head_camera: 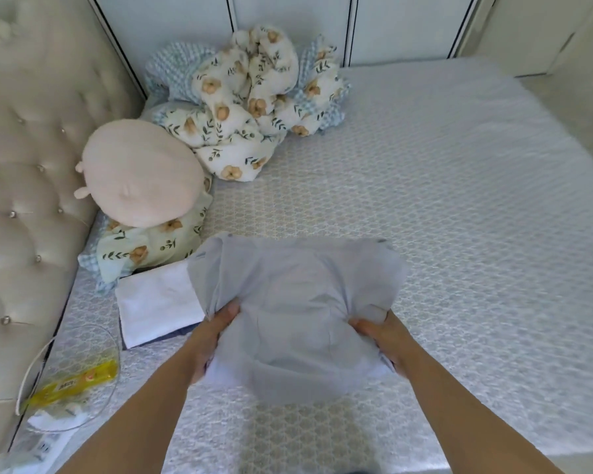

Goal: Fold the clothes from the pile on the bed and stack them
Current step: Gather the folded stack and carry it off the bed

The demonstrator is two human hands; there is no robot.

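Garment (295, 302): one, pale grey-blue, in my grip above the bed (459, 200), near its front edge. Long axis runs left to right, parallel to that edge. The far part spreads wide and flat; the near part bunches between my hands and droops in a rounded fold toward me. Which end is the neck I cannot tell.

Left hand (208, 340): clamped on the garment's left side, thumb on top, fingers hidden under the cloth.

Right hand (384, 340): clamped on the garment's right side, cloth gathered in the fist.

Stack (154, 309): one, just left of the garment, toward the headboard (24, 186) edge. White folded piece on top; a darker blue edge shows beneath. The garment overlaps its right side.

Floral bedding (254, 104): one crumpled heap at the far left corner, a second bundle by the headboard.

Pink cushion (141, 176): one, round, resting on the second bundle, against the headboard.

Plastic bag (72, 378): one, clear, with yellow packet inside, at the near left corner.
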